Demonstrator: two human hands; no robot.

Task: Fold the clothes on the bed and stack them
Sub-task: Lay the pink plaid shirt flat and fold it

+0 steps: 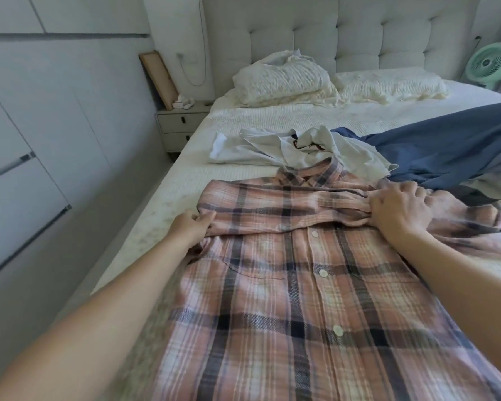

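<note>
Wardrobe [26, 146] far left, nightstand [182, 125] beyond it by the bed [162, 204]. Left hand [193, 227] pinches the left edge of the plaid shirt [287, 285], fingers curled round a fold of cloth at the shoulder. Shirt lies button side up across the near bed, collar [310, 173] pointing toward the headboard [330, 33]. A sleeve [287, 209] is laid flat across the chest, running side to side between the hands. Right hand [399, 209] presses on the right end of that sleeve, fingers bent and gathering bunched fabric; looks like a grip, holding shirt. Other sleeve trails off right, blurred. White garment [272, 146] lies crumpled just past the collar, blue garment [446, 146] to its right, both unfolded. Pillows [301, 79] further back, fan [486, 62] far right. Step in hand, judging: sleeve tuck on first shirt, task early, no stack seen. Next move likely needs the right sleeve brought in, then hem folded up toward collar, keeping the crossed sleeve from sliding.
</note>
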